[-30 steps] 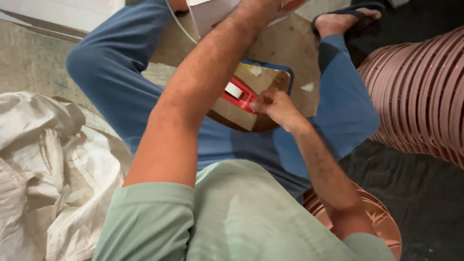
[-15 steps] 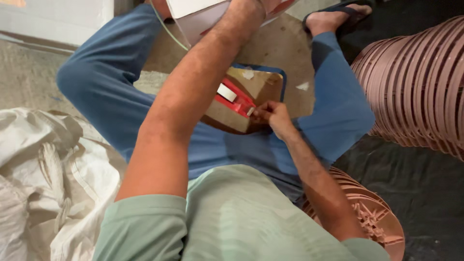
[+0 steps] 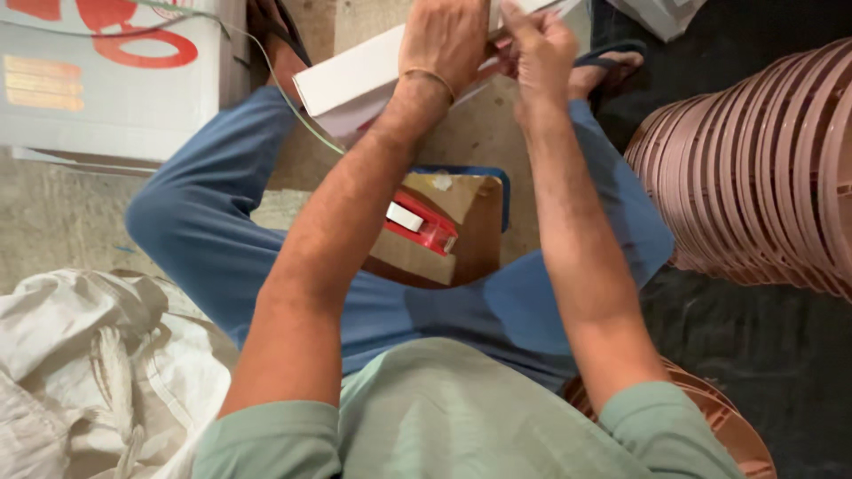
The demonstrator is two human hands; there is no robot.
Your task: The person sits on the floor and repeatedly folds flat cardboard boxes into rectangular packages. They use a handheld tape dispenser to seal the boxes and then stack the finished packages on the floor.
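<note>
A small white cardboard box is held up in front of me over the floor. My left hand grips its top edge, a thin bangle on the wrist. My right hand pinches the box's upper right edge, right beside my left hand. A red tape dispenser lies on a brown cardboard piece between my legs, below both hands and untouched.
A large white carton with red markings stands at the upper left. A stack of pink plastic baskets lies at the right, another pink basket by my right hip. Crumpled white sacks fill the lower left. A thin green cord runs past the box.
My right hand has left the tape dispenser and risen to the white box beside my left hand. The view has tilted up, showing more of the box and carton.
</note>
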